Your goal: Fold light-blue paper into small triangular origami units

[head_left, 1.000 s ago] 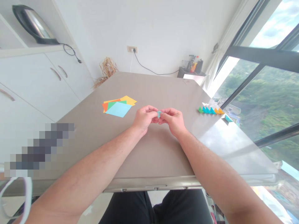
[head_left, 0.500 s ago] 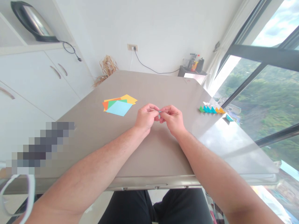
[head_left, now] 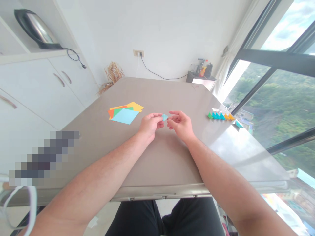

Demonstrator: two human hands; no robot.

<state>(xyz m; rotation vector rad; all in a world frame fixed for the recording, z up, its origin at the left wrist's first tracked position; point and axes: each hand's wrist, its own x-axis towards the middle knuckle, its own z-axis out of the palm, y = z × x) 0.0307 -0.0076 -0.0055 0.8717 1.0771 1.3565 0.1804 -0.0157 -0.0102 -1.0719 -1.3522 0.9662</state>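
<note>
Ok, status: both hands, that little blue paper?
Left hand pinching small folded paper. Right hand open beside it. Coloured sheets lie left, out of the way.

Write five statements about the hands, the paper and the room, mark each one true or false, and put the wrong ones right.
1. The left hand pinches a small folded light blue paper. True.
2. The right hand holds the orange sheet. False: that sheet lies in the fanned pile, and the hand's fingers are parted.
3. The flat light blue sheet lies on top of the fanned pile. True.
4. The row of small folded paper pieces stands on the left side of the table. False: it stands on the right side, by the window.
5. The kettle stands on a shelf above cabinet doors. True.
</note>
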